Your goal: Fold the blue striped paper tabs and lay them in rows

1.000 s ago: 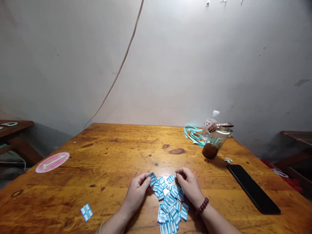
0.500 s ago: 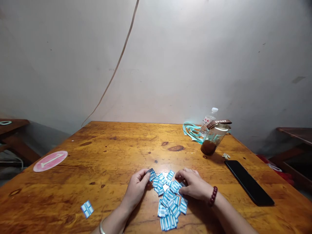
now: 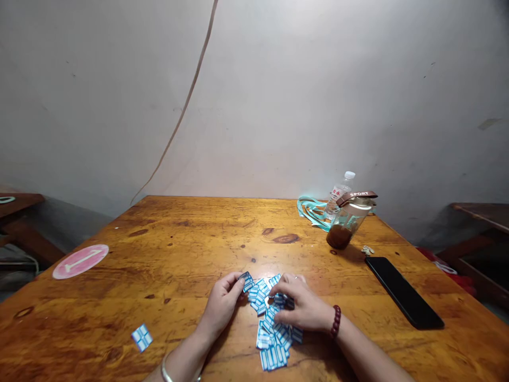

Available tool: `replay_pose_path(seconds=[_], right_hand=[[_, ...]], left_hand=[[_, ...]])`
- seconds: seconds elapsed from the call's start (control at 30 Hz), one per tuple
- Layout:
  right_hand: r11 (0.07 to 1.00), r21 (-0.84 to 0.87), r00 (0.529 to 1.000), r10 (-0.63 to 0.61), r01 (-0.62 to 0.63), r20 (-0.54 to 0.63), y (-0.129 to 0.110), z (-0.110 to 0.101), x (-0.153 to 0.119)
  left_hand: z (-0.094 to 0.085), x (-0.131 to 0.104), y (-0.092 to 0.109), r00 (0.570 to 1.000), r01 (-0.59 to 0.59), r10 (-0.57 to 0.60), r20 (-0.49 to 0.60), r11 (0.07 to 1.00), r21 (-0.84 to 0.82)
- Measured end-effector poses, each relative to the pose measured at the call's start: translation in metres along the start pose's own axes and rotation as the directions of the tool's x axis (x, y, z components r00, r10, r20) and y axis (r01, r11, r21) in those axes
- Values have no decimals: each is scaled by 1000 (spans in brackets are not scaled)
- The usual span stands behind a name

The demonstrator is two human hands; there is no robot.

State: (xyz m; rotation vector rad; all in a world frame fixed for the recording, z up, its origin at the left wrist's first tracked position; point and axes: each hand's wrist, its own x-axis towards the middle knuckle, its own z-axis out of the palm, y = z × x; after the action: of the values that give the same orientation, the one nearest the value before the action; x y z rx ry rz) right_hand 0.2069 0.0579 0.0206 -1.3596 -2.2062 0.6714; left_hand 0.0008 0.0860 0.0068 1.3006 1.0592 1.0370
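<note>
My left hand (image 3: 225, 302) pinches a small blue-and-white card (image 3: 246, 281) between thumb and fingertips, at the upper left of a loose pile. The pile of blue-and-white cards (image 3: 274, 356) lies on the wooden table in front of me, its pieces overlapping at many angles. Over the pile's right side, my right hand (image 3: 302, 305) reaches in with thumb and index finger apart. Its fingertips are at the cards and hide part of them; no held card can be made out there. One four-panel blue-and-white piece (image 3: 142, 338) lies alone to the left.
A black phone (image 3: 403, 292) lies on the right of the wooden table (image 3: 191, 239). Behind it are small pale bits (image 3: 367, 250), a tumbler with brown liquid (image 3: 342, 233), a clear plastic bottle (image 3: 345, 183) and a turquoise strap (image 3: 312, 212). A pink number sticker (image 3: 80, 261) is at left.
My right hand has moved left across the pile, now covering cards that showed before. My left hand keeps its card in nearly the same place. The view has shifted slightly.
</note>
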Motion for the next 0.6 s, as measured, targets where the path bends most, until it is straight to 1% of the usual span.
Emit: replay_pose_path(seconds=[0.07, 0.1, 0.17, 0.27, 0.33, 0.37, 0.4, 0.5, 0.57, 0.6], right_hand=[[1000, -27, 1000, -10, 10, 27, -4, 5, -1], [999, -33, 1000, 9, -9, 12, -3, 7, 0], [998, -15, 996, 66, -67, -58, 4, 11, 2], [984, 112, 979, 150, -135, -141, 17, 10, 7], [968, 190, 968, 195, -164, -157, 23, 7, 9], [966, 190, 965, 206, -174, -161, 25, 5, 9], [971, 157, 964, 208, -182, -168, 26, 4, 9], [979, -45, 955, 184, -199, -234, 25, 1, 7], [971, -140, 948, 146, -192, -283, 19, 0, 5], [972, -164, 950, 118, -170, -288, 15, 0, 4]], left_hand=[[0, 0, -1, 1000, -3, 3, 1, 1000, -7], [1, 0, -1, 1000, -4, 4, 2, 1000, -6], [1, 0, -2, 1000, -3, 3, -2, 1000, -1], [1, 1, -3, 1000, -1, 1, -6, 1000, 12], [0, 1, -3, 1000, -5, 5, -4, 1000, 17], [0, 1, -3, 1000, -6, 6, 1, 1000, 17], [0, 1, -3, 1000, -6, 6, 4, 1000, 14], [-1, 0, -3, 1000, -4, 4, 8, 1000, 11], [-1, 0, -3, 1000, -8, 8, -1, 1000, 11], [-1, 0, -3, 1000, -11, 11, -6, 1000, 12]])
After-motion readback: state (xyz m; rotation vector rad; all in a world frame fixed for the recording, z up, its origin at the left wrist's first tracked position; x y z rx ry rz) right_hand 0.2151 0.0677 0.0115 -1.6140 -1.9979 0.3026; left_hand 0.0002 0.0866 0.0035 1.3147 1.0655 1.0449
